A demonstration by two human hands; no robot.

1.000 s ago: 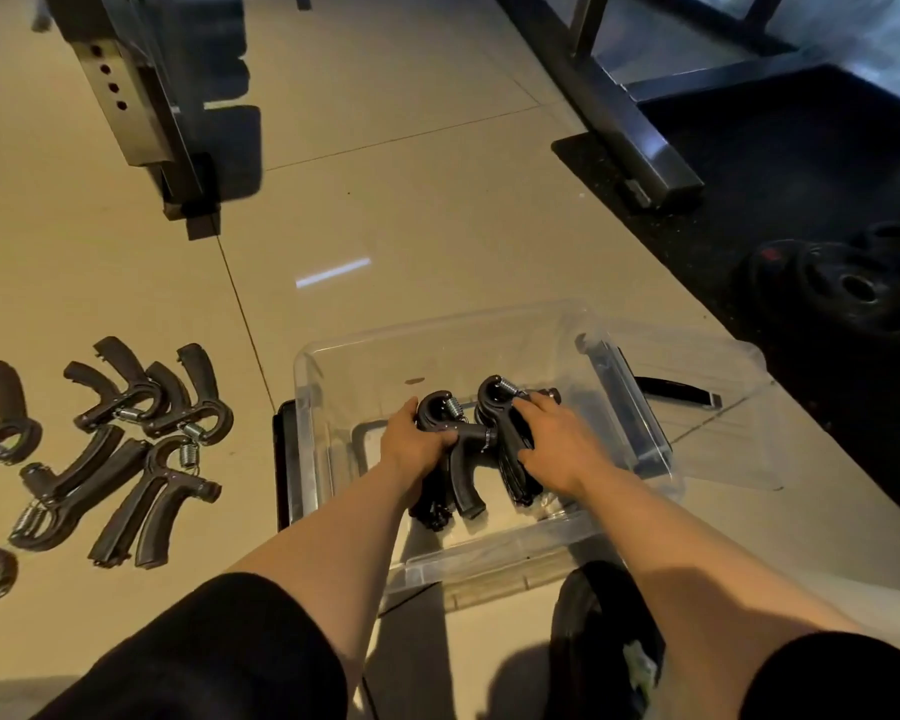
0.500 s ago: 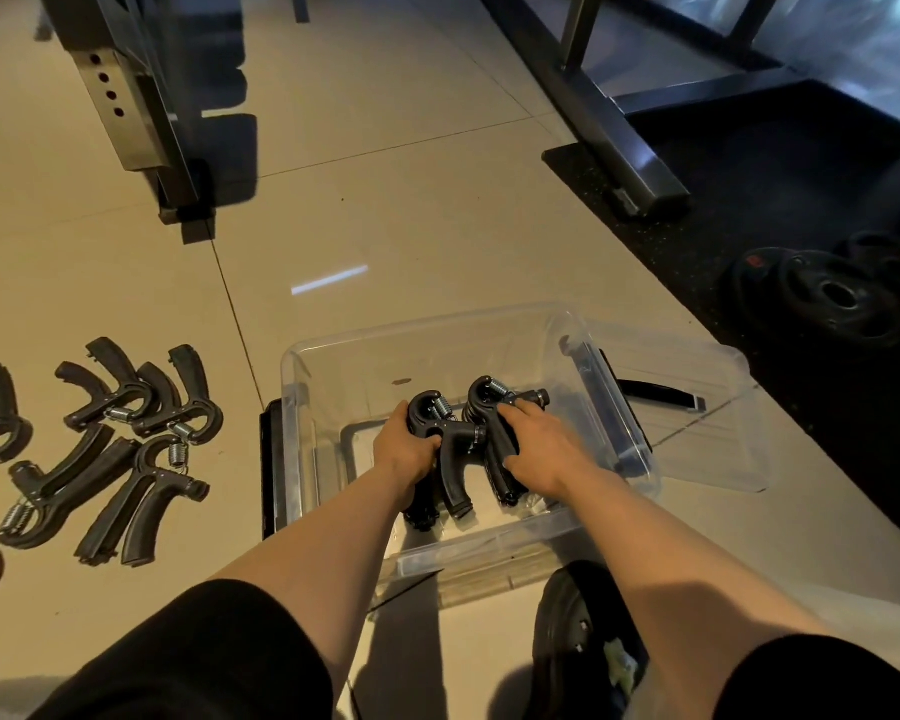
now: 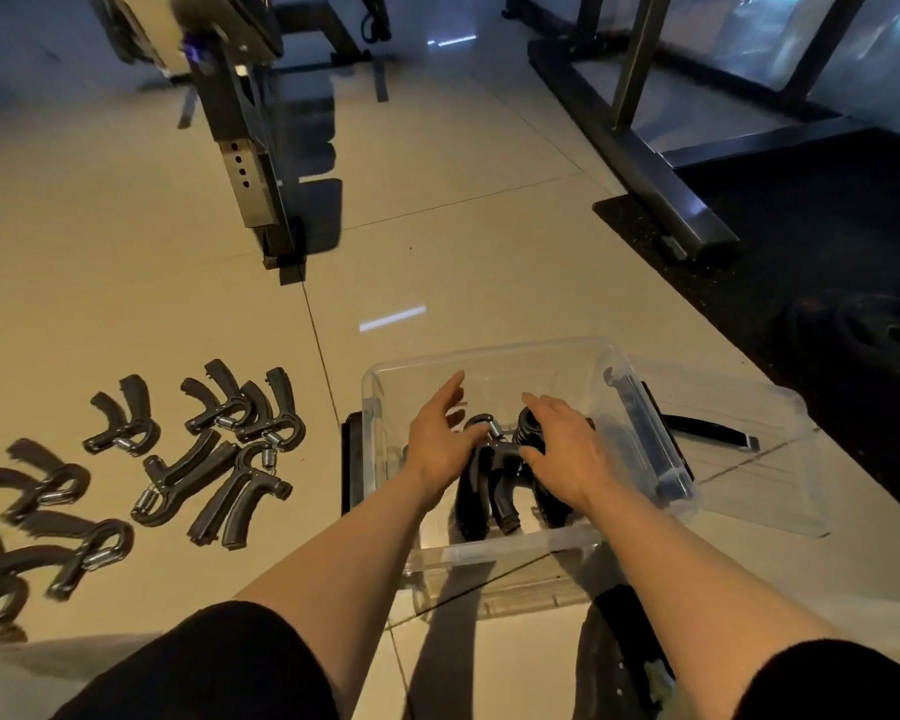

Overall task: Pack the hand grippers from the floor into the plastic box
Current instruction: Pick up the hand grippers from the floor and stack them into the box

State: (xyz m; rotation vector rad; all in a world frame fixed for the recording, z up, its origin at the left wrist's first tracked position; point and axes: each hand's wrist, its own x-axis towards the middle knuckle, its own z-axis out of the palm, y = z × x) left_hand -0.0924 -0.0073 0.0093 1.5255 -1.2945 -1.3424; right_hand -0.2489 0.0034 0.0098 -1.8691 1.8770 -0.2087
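A clear plastic box [image 3: 494, 366] is seen on the tiled floor [image 3: 463, 252], in front of the person's knees. Inside it, toward the near wall, a small cluster of black hand grippers [image 3: 494, 475] is packed upright, the coiled springs turned upward. Both hands are held inside the box above this cluster. The left hand [image 3: 440, 444] is spread wide, its fingers straight and pointing away, with nothing held; whether its palm touches the grippers beneath cannot be told. The right hand [image 3: 562, 449] is likewise opened, its fingers loosely extended over the right side of the cluster, and nothing is gripped by it. To the left of the box, well apart from it, more hand grippers [image 3: 214, 449] are laid out loose on the floor in rough pairs. The transparent lid [image 3: 749, 459] is laid flat on the floor just beside the box on its right. Beyond, a metal equipment frame [image 3: 661, 163] and weight plates [image 3: 884, 335] on a black mat are seen.
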